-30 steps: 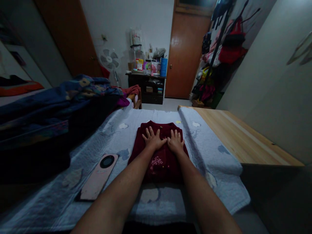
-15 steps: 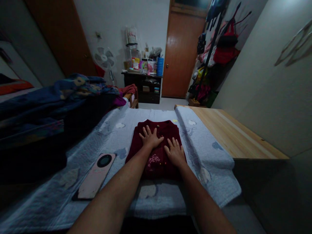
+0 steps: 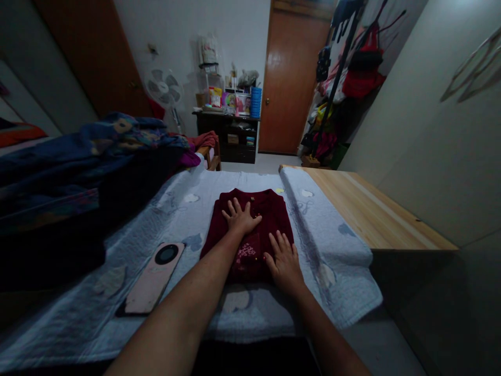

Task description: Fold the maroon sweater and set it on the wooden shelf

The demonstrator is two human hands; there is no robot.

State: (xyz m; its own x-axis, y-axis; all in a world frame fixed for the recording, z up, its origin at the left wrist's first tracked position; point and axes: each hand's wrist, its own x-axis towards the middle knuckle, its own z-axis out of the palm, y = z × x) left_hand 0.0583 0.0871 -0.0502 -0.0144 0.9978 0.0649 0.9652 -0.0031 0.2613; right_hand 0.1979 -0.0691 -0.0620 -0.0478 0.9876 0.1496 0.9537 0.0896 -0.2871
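Note:
A dark red buttoned garment [image 3: 270,209], folded into a flat block with a pink floral pattern on its front, lies before me on a pale blue quilt [image 3: 188,219]. On its upper left part my left hand [image 3: 239,216] rests with fingers spread. My right hand [image 3: 285,261] lies on its lower right side, fingers stretched out and a little apart. Neither hand grasps anything. The cloth under both palms is hidden.
Left of my left arm lies a pink phone [image 3: 152,282], camera side up. Dark and patterned clothes [image 3: 117,151] are heaped further left. A wooden board [image 3: 364,209] borders the quilt on the right. A fan [image 3: 164,89], a black cabinet [image 3: 227,136] and a door [image 3: 285,83] stand beyond.
My right hand has slid down toward me along the garment's right side. My left hand stays in place on the garment. The view has shifted slightly.

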